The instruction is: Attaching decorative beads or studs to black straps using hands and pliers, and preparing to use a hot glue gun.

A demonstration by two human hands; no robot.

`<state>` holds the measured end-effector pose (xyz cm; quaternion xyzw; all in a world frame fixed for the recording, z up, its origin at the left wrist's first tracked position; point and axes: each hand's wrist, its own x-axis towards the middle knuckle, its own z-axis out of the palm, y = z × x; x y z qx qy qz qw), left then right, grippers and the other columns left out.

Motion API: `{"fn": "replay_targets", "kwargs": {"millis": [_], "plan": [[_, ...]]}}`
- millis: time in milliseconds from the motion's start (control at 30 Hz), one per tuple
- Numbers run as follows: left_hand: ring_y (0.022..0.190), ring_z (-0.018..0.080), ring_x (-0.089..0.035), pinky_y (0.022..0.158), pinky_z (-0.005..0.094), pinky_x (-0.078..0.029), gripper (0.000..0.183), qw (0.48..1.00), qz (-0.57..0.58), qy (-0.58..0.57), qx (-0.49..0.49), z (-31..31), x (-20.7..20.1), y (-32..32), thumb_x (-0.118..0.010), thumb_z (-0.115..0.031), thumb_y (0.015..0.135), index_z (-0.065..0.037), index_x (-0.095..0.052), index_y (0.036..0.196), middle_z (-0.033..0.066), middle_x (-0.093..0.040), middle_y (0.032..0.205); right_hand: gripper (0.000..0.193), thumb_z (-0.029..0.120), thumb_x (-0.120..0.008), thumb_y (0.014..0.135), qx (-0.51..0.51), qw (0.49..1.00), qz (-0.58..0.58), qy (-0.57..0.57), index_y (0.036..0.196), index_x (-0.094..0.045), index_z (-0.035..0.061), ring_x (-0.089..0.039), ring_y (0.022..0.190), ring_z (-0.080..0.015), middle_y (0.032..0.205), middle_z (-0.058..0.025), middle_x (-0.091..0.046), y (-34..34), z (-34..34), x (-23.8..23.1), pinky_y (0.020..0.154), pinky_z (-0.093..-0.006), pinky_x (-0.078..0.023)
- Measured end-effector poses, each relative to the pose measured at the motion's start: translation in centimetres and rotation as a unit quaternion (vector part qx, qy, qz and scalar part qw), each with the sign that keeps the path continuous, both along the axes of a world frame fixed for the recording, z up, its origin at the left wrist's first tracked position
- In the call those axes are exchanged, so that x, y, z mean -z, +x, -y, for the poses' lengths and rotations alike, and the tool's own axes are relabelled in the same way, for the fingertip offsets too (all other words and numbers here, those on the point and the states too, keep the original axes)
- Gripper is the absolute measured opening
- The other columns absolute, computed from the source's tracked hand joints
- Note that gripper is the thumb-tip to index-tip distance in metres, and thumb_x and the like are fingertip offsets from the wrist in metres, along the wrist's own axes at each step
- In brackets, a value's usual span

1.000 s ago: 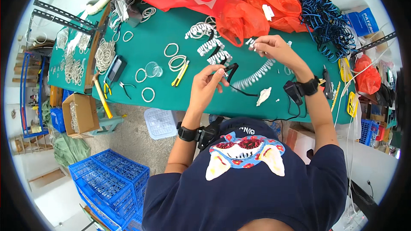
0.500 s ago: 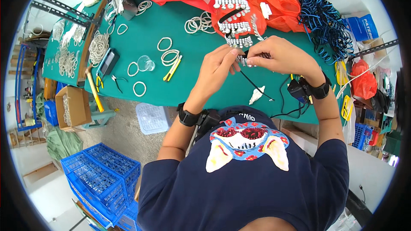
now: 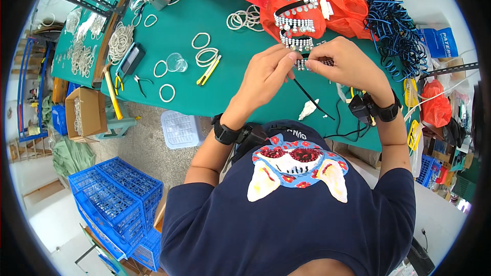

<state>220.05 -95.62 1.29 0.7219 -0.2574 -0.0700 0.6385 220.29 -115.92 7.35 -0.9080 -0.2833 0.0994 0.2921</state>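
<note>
A black strap edged with a silver rhinestone trim (image 3: pixel 302 64) is stretched between my hands over the green table. My left hand (image 3: pixel 271 71) pinches it between thumb and fingers. A thin black tail (image 3: pixel 313 97) of the strap hangs from there toward the table's near edge. My right hand (image 3: pixel 347 62) has its fingers closed on the other side of the trim. Just beyond my fingers, more rhinestone trim with round dangling pieces and black bands (image 3: pixel 296 24) lies in curved rows on a red plastic bag (image 3: pixel 318 20). My fingers partly hide the held part.
Left of my hands lie white rings (image 3: pixel 206 57), a yellow cutter (image 3: pixel 208 70), a clear cup (image 3: pixel 176 62), pliers (image 3: pixel 140 86) and a hammer (image 3: pixel 111 92). Blue-black cords (image 3: pixel 394 30) are heaped at the far right. Blue crates (image 3: pixel 115 199) stand on the floor at lower left.
The whole view has shifted slightly. My hands and the trim rows on the bag have moved a little right, and the strap's hanging tail has swung right. Both hands keep their hold.
</note>
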Motion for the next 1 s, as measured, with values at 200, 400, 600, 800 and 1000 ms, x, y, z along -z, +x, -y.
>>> {"fn": "replay_targets", "kwargs": {"millis": [200, 400, 600, 800, 1000], "plan": [[0.061, 0.013, -0.058, 0.055, 0.025, -0.045, 0.026, 1.0, 0.007, 0.007, -0.006, -0.1, -0.1, -0.4, -0.048, -0.015, 0.094, 0.005, -0.065, 0.093, 0.008, -0.057, 0.076, 0.019, 0.019, -0.06, 0.083, 0.0, 1.0, -0.006, -0.009, 0.076, -0.062, 0.0012, -0.052, 0.054, -0.0238, 0.062, -0.0113, -0.056, -0.3, -0.2, -0.4, 0.053, -0.0337, -0.04], [0.062, 0.0097, -0.058, 0.054, 0.0218, -0.046, 0.013, 0.999, 0.033, 0.035, -0.026, 0.0, 0.4, -0.6, -0.062, -0.009, 0.085, 0.002, -0.066, 0.092, 0.0055, -0.058, 0.079, 0.022, 0.023, -0.058, 0.084, -0.001, 1.0, -0.014, -0.026, 0.078, -0.064, 0.0021, -0.056, 0.056, -0.0258, 0.063, -0.0126, -0.059, -0.4, -0.2, -0.3, 0.055, -0.0357, -0.043], [0.058, 0.0109, -0.058, 0.055, 0.0231, -0.046, 0.01, 0.995, 0.033, 0.02, -0.095, 0.3, 0.7, -0.8, -0.066, -0.009, 0.079, -0.001, -0.066, 0.084, 0.0051, -0.058, 0.074, 0.019, 0.019, -0.067, 0.083, 0.034, 0.995, -0.08, 0.041, 0.081, -0.067, 0.0007, -0.052, 0.051, -0.0103, 0.06, -0.0053, -0.058, -0.7, 0.5, -0.1, 0.048, -0.0251, -0.039], [0.062, 0.009, -0.058, 0.057, 0.0219, -0.048, 0.007, 0.994, 0.02, -0.03, -0.098, -0.7, 0.8, -0.8, -0.067, -0.002, 0.076, 0.0, -0.066, 0.083, 0.0041, -0.058, 0.075, 0.021, 0.02, -0.071, 0.083, 0.121, 0.961, -0.184, 0.168, 0.077, -0.067, -0.0001, -0.05, 0.054, -0.005, 0.061, 0.0, -0.059, -1.7, 1.2, -0.3, 0.048, -0.0217, -0.037], [0.064, 0.0084, -0.057, 0.058, 0.0218, -0.047, 0.007, 0.991, 0.029, -0.088, -0.092, -0.8, 0.6, -1.0, -0.065, 0.002, 0.075, 0.001, -0.065, 0.083, 0.0045, -0.058, 0.077, 0.024, 0.022, -0.071, 0.082, 0.128, 0.962, -0.114, 0.212, 0.076, -0.067, -0.0012, -0.047, 0.054, -0.0043, 0.06, 0.0002, -0.057, -2.2, 1.1, -0.4, 0.048, -0.0222, -0.036]]}}
